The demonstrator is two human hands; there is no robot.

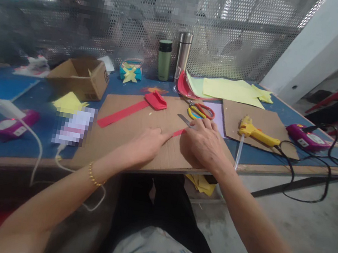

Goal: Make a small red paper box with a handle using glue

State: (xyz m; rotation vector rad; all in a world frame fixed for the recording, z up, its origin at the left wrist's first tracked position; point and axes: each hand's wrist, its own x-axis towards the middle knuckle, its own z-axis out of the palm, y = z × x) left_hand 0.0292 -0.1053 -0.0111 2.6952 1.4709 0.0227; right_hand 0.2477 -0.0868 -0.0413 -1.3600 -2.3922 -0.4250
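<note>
A narrow red strip lies between my two hands, low over a brown cardboard sheet. My left hand has its fingers closed at the strip's left end; the thumb is partly hidden. At the other end, my right hand is bent over the strip with curled fingers. A flat grey metal blade sticks out beside those fingers; whether the hand grips it is hidden. Just beyond are scissors with yellow and red handles. Farther left on the cardboard lies a longer red strip with a folded red piece.
A yellow glue gun rests on cardboard at the right, its black cable hanging over the edge. An open carton, a green tumbler, a steel flask and yellow sheets stand or lie behind. White cables hang at left.
</note>
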